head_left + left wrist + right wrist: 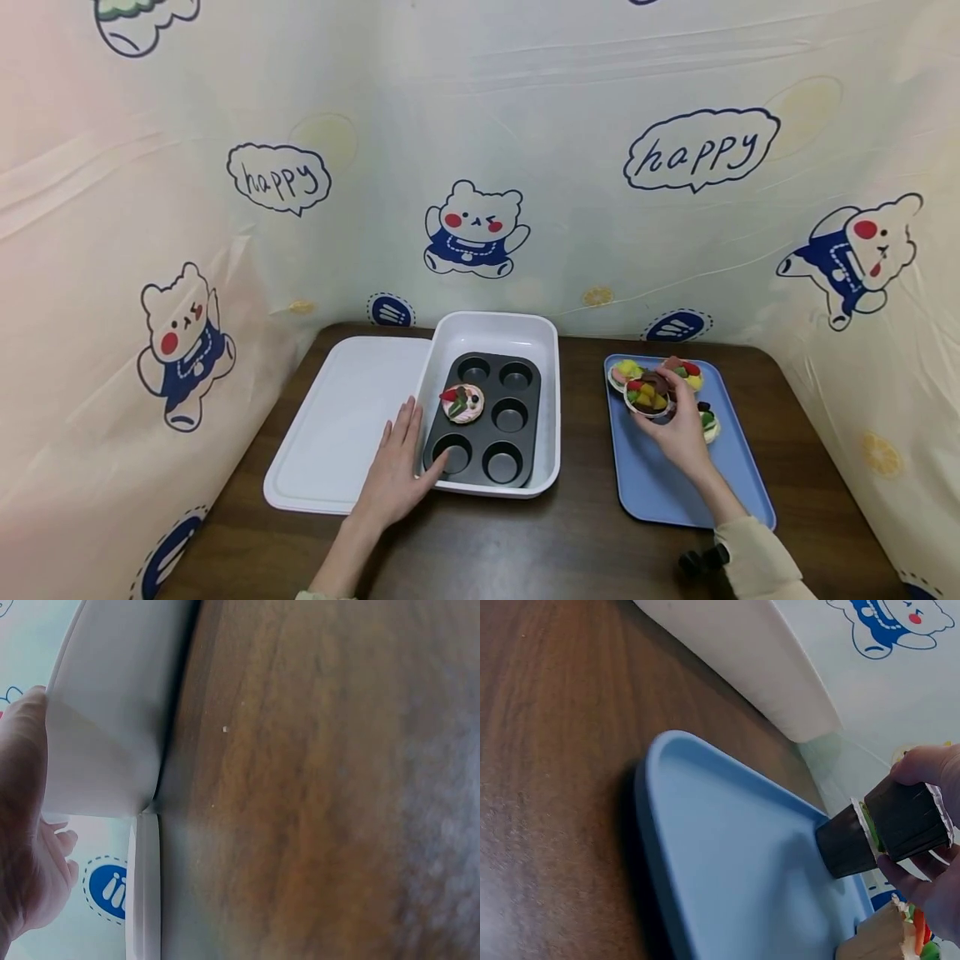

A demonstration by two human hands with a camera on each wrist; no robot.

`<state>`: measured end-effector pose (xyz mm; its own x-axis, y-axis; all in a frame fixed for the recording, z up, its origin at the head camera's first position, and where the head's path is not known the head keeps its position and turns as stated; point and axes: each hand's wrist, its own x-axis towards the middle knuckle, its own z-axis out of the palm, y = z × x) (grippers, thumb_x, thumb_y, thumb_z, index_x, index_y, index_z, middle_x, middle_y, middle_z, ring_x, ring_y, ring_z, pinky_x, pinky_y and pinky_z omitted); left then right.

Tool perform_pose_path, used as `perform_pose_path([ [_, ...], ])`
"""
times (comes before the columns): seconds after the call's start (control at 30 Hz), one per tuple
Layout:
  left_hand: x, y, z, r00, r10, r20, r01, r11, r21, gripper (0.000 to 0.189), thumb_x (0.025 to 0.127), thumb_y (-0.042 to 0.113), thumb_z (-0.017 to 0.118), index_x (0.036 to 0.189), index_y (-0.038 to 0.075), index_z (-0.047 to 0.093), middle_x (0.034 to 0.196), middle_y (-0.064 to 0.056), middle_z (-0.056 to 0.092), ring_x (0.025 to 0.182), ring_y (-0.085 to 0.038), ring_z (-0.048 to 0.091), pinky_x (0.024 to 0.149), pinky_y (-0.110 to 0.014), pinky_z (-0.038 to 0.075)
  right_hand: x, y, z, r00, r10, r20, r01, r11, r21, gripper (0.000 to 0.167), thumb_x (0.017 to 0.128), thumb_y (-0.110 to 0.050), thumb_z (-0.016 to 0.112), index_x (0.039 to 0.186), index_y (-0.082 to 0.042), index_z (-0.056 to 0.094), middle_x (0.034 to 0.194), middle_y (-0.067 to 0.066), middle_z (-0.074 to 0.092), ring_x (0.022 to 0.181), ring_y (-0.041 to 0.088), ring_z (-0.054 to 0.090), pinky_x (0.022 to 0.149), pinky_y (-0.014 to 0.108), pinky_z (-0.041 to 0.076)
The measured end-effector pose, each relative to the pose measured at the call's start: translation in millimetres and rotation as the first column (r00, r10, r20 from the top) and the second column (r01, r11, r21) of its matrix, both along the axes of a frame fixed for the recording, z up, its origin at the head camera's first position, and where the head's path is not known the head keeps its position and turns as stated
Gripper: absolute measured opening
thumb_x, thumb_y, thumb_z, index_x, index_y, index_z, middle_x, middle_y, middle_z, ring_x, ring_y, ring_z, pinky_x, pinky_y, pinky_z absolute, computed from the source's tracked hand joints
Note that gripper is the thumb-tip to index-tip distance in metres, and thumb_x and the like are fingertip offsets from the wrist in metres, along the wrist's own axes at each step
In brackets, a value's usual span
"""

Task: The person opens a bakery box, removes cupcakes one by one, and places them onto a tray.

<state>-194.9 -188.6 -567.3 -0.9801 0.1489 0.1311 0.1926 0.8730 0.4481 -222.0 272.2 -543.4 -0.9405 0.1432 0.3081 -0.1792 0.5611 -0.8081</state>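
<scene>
My right hand (681,429) pinches a toy cupcake (647,395) with fruit-like topping and a dark cup, above the far part of the blue tray (652,496). In the right wrist view its dark cup (909,817) is between thumb and fingers, close to another dark-cupped cupcake (845,841) on the tray. My left hand (397,465) rests on the near left rim of the white bin (495,323), fingers straight. Inside the bin lies a dark muffin tin (489,400). A pink-topped cupcake (462,404) sits in its middle left cup.
A flat white board or lid (322,442) lies left of the bin. Other decorated cupcakes, including a yellow-and-pink one (622,372) and a green-and-white one (709,425), stand on the tray. Everything is on a dark wooden table (555,546), with a printed cloth (577,225) behind.
</scene>
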Motion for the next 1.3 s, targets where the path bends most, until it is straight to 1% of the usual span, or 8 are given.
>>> perform_pose_path([
  [0.23, -0.3, -0.3, -0.8, 1.0, -0.002, 0.002, 0.002, 1.0, -0.007, 0.102, 0.099, 0.058, 0.069, 0.175, 0.006, 0.026, 0.187, -0.013, 0.016, 0.172, -0.039, 0.021, 0.14, -0.062, 0.02, 1.0, -2.0, -14.4, 1.0, 0.013, 0.005, -0.013, 1.0, 0.02, 0.085, 0.084, 0.006, 0.09, 0.157, 0.005, 0.046, 0.156, 0.031, 0.052, 0.138, 0.043, 0.052, 0.092, 0.001, 0.032],
  [0.43, 0.0, -0.4, -0.6, 1.0, -0.001, -0.005, 0.001, 1.0, -0.003, 0.101, 0.099, 0.058, 0.069, 0.174, 0.005, 0.027, 0.186, -0.013, 0.017, 0.172, -0.04, 0.022, 0.139, -0.062, 0.02, 1.8, -3.9, -23.3, 1.0, 0.026, 0.011, -0.026, 0.999, 0.023, 0.083, 0.085, 0.003, 0.09, 0.156, 0.005, 0.046, 0.156, 0.03, 0.052, 0.139, 0.045, 0.052, 0.106, 0.015, 0.036],
  [0.63, -0.7, -1.0, -1.3, 1.0, -0.007, -0.011, 0.006, 1.0, -0.003, 0.102, 0.099, 0.058, 0.07, 0.174, 0.005, 0.026, 0.186, -0.013, 0.017, 0.172, -0.04, 0.023, 0.139, -0.062, 0.021, 3.2, -5.5, -29.0, 1.0, 0.014, 0.014, -0.015, 0.999, 0.041, 0.083, 0.083, 0.003, 0.091, 0.154, 0.006, 0.047, 0.155, 0.031, 0.054, 0.139, 0.045, 0.053, 0.11, 0.006, 0.028],
  [0.73, -1.1, -1.4, -1.8, 1.0, -0.009, -0.012, 0.009, 1.0, -0.001, 0.102, 0.099, 0.058, 0.07, 0.174, 0.005, 0.026, 0.186, -0.013, 0.017, 0.172, -0.04, 0.023, 0.139, -0.062, 0.021, 4.4, -5.7, -30.7, 0.999, 0.01, 0.034, -0.011, 0.999, 0.047, 0.083, 0.084, 0.003, 0.091, 0.154, 0.006, 0.046, 0.155, 0.031, 0.053, 0.142, 0.047, 0.052, 0.121, 0.027, 0.036],
  [0.87, -1.2, -1.7, -2.2, 1.0, -0.009, -0.014, 0.009, 1.0, -0.002, 0.102, 0.099, 0.058, 0.07, 0.174, 0.004, 0.026, 0.186, -0.014, 0.018, 0.171, -0.04, 0.024, 0.139, -0.062, 0.022, 5.5, -6.3, -33.2, 0.999, 0.018, 0.047, -0.02, 0.998, 0.057, 0.084, 0.084, 0.004, 0.09, 0.156, 0.006, 0.045, 0.154, 0.033, 0.051, 0.142, 0.049, 0.051, 0.118, 0.057, 0.039],
  [0.97, -1.3, -1.6, -2.3, 1.0, -0.008, -0.014, 0.008, 1.0, -0.005, 0.102, 0.099, 0.058, 0.07, 0.174, 0.004, 0.027, 0.186, -0.014, 0.018, 0.171, -0.04, 0.024, 0.139, -0.062, 0.022, 5.7, -6.6, -35.3, 0.999, 0.018, 0.042, -0.021, 0.996, 0.082, 0.085, 0.084, 0.004, 0.09, 0.156, 0.005, 0.045, 0.152, 0.032, 0.053, 0.139, 0.047, 0.053, 0.115, 0.049, 0.041],
  [1.2, -1.1, -0.9, -0.7, 1.0, -0.005, 0.003, 0.005, 1.0, -0.004, 0.103, 0.099, 0.058, 0.07, 0.175, 0.005, 0.025, 0.187, -0.013, 0.016, 0.173, -0.038, 0.02, 0.14, -0.06, 0.019, 4.5, -5.8, -39.8, 0.999, 0.041, 0.002, -0.041, 0.996, 0.076, 0.085, 0.084, 0.005, 0.091, 0.156, 0.001, 0.047, 0.147, 0.028, 0.058, 0.133, 0.042, 0.056, 0.106, 0.003, 0.029],
  [1.3, -1.1, -0.8, -0.5, 1.0, -0.004, 0.005, 0.004, 1.0, -0.003, 0.103, 0.099, 0.058, 0.07, 0.175, 0.005, 0.025, 0.187, -0.013, 0.016, 0.173, -0.037, 0.02, 0.14, -0.06, 0.019, 4.4, -5.4, -41.9, 0.998, 0.055, -0.022, -0.053, 0.995, 0.083, 0.085, 0.083, 0.005, 0.092, 0.156, 0.001, 0.048, 0.146, 0.028, 0.058, 0.132, 0.042, 0.057, 0.104, -0.002, 0.026],
])
